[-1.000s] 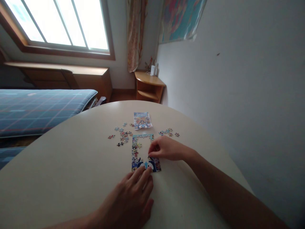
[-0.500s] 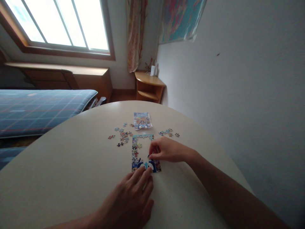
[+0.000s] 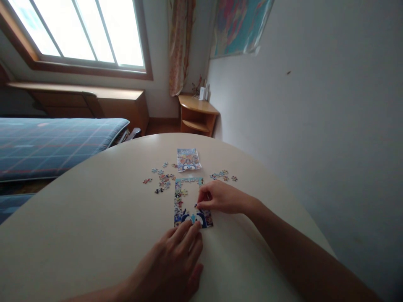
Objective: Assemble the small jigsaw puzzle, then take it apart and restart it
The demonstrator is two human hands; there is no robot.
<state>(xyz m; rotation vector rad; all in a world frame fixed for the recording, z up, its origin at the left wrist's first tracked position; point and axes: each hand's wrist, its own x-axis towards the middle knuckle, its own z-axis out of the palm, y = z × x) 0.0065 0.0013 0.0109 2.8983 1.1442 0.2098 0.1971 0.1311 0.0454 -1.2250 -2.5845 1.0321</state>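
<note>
Clearly, both hands are at the jigsaw puzzle (image 3: 178,201), which lies flat on the pale round table (image 3: 110,218). Its border is mostly filled in, while much of the middle is an open gap showing the pale surface below. The left hand (image 3: 176,253) lies palm down with its fingers slightly bent and fairly loose; the fingertips press on the puzzle's near edge, over the penguin face, and grip nothing. The right hand (image 3: 225,196) comes in over the right side, thumb and forefinger pinched nearly closed on a small dark piece (image 3: 195,206) at the gap's lower right; whether that piece is seated cannot be told. A yellow-green piece (image 3: 184,192) sits along the gap's left side. Just beyond the far edge lies a printed packet (image 3: 188,160), with scattered pieces (image 3: 164,180) to its left and near side and a smaller group of pieces (image 3: 219,174) to its right. Past the table, a plaid mattress (image 3: 56,144) is at the left.
</note>
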